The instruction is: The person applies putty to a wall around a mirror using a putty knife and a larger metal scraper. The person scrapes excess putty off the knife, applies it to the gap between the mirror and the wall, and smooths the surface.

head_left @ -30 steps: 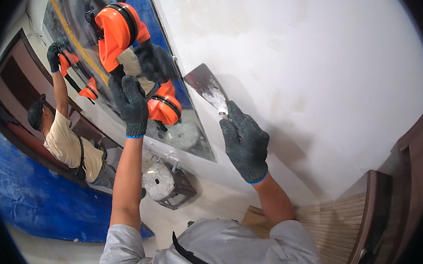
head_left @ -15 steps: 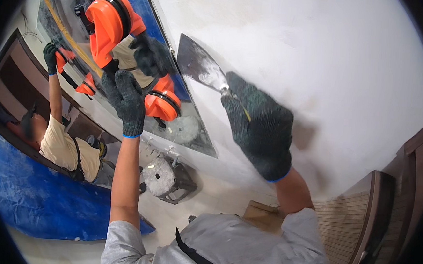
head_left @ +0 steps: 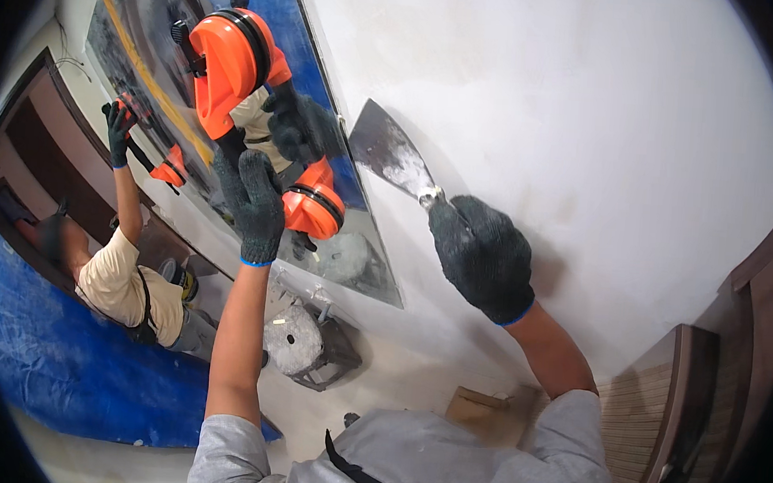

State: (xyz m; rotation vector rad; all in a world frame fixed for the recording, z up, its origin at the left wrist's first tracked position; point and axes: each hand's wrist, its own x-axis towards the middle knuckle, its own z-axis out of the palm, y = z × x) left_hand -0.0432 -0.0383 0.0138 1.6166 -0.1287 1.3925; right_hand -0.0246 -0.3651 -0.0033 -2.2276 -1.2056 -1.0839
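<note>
A large mirror [head_left: 377,281] stands tilted against the white wall, with an orange double suction-cup lifter [head_left: 226,71] stuck on its face. My left hand [head_left: 256,207], in a dark green knitted glove, closes round the lifter's black handle between the two cups. Beside the mirror's right edge, my gloved right hand [head_left: 485,258] grips a putty knife [head_left: 390,150] by its handle. White residue marks the wide blade, which points up and left close to the mirror's edge; whether it touches the wall I cannot tell. The glove covers most of the knife's handle.
At left a co-worker [head_left: 131,288] holds a second orange suction lifter [head_left: 170,168] on the mirror. A blue sheet [head_left: 87,369] spreads at lower left. Below the mirror stands a dusty stool [head_left: 296,342]. Cardboard [head_left: 478,408] lies on the floor, near wooden panelling [head_left: 637,412] at right.
The whole view has shifted, so most things sit farther right and lower. My right fingers, earlier stretched toward the blade, now curl round the putty knife's handle. My left hand keeps its hold.
</note>
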